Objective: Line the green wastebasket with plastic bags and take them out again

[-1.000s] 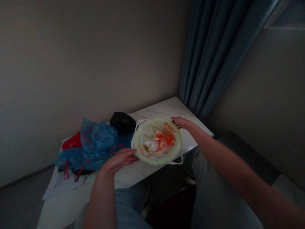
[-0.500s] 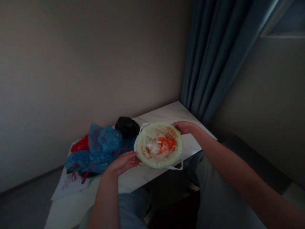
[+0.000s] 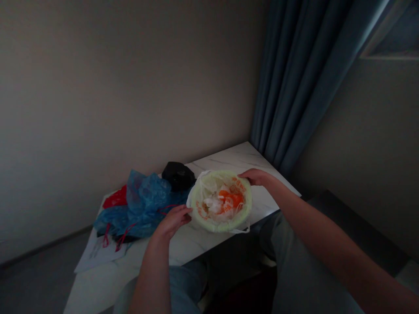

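Observation:
A round, pale green trash bin, seen from above, is at the near edge of the white table. A white plastic bag with orange print lines it and folds over the rim, its handles hanging outside. Crumpled white and orange plastic lies inside. My left hand grips the bin's left side, fingers partly hidden against it. At the upper right of the rim, my right hand holds on with its fingers curled over the edge. The bin's lower part is out of sight.
Crumpled blue plastic bags with pink drawstrings lie left of the bin. Beside them are a black bag, a red bag and a printed sheet. A wall and a blue curtain border the table.
The view has shifted slightly, so the table and bags appear a little farther right and lower. Both hands stay on the bin; the left thumb now shows against its side.

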A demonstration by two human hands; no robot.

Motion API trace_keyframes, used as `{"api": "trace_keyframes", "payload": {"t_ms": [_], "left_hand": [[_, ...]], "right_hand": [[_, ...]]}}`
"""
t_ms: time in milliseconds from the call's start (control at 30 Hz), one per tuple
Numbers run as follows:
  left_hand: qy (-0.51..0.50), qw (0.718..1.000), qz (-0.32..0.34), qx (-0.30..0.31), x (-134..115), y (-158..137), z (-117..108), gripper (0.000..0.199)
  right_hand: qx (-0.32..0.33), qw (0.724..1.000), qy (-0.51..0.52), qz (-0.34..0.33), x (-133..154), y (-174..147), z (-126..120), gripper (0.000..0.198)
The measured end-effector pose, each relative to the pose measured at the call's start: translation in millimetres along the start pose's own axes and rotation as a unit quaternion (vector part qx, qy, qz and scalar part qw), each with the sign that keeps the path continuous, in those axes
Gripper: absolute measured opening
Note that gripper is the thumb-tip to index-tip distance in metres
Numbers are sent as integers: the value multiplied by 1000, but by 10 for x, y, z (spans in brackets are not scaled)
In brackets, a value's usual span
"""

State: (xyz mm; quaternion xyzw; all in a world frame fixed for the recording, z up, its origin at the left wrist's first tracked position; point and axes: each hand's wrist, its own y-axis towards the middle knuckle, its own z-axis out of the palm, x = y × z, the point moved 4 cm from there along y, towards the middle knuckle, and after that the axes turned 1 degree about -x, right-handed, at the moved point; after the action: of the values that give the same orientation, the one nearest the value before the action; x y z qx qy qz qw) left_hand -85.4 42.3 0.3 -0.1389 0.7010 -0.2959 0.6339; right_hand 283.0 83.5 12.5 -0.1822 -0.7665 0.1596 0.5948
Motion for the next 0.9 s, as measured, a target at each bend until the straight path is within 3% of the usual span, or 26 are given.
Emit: {"api": "trace_keyframes", "payload": {"t_ms": [67, 133, 400, 667, 900], "left_hand": [[15, 1000, 11, 0, -22, -4, 24, 34], [31, 999, 15, -5, -48, -15, 45, 33], [58, 998, 9, 3, -63, -14, 43, 29], [89, 995, -26, 24, -12, -93, 61, 26], [137, 984, -74, 91, -24, -231, 134, 41]], "right_hand": [[-10, 998, 49, 46, -14, -25, 19, 12], [-41, 996, 59, 45, 9, -53, 23, 13], [-128, 989, -56, -37, 98, -68, 43, 7], [-175, 960, -171, -137, 178, 25, 93, 20], [-187, 951, -150, -194, 198, 78, 154, 23]]}}
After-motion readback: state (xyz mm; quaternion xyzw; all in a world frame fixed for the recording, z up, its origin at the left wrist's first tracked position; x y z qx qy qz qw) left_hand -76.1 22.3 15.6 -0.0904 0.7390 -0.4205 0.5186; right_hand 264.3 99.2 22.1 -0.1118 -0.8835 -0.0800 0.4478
